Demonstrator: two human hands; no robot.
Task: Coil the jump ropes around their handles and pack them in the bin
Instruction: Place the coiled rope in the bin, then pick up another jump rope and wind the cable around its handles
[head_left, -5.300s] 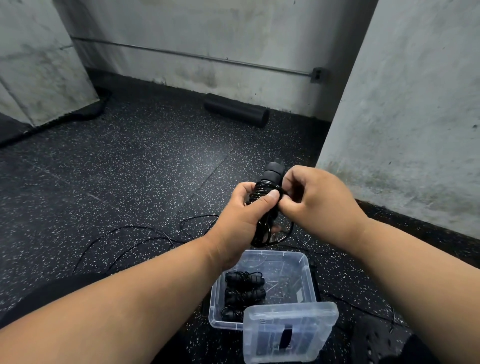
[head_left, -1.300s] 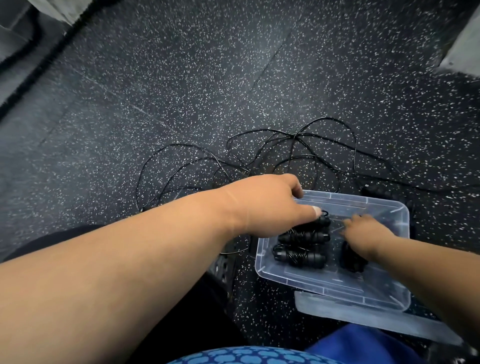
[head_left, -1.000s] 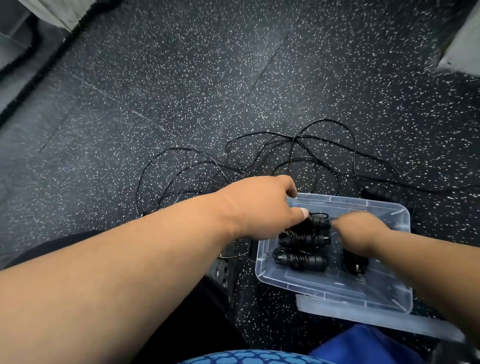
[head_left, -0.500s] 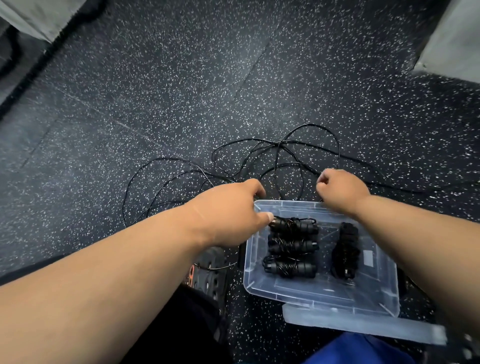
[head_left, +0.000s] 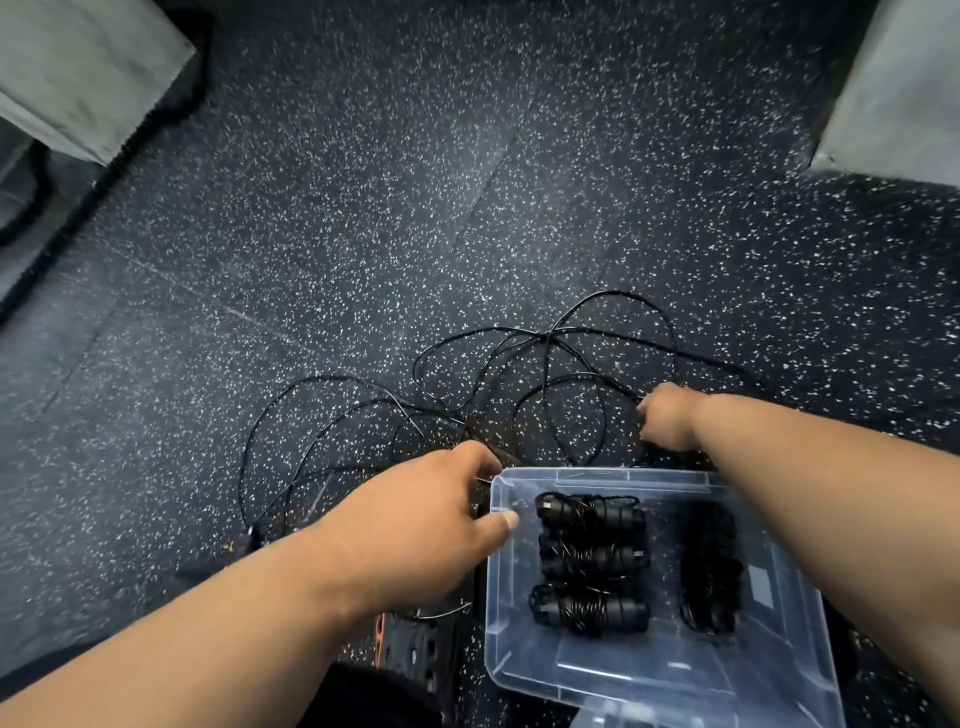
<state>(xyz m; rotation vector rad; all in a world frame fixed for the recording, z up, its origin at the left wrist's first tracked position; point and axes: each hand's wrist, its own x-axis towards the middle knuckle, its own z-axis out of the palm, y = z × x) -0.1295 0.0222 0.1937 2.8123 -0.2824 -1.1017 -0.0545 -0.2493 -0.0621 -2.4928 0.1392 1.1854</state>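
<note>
A person crouches over a clear plastic bin (head_left: 779, 675) on a speckled black floor. Inside it lie four coiled jump ropes (head_left: 592, 558): three stacked crosswise just past the left hand's thumb, a fourth (head_left: 709, 566) lengthwise under the right forearm.

Beyond the bin's far rim sprawls a loose rope (head_left: 545, 374), its thin black cord looping outward from both hands. The right hand (head_left: 667, 423) is the nearer to it, reaching past the far rim with fingers curled down into the tangle. It probably pinches cord or a handle there, but the fingers hide what they hold, so I cannot tell.

The left hand (head_left: 415, 530) hovers at the bin's near-left corner, fingers bent loosely, thumb extended over the rim. It seems to hold nothing, though cord strands run close under its fingertips.

The next move likely turns on finding a handle in the tangle; none is clearly visible.
</note>
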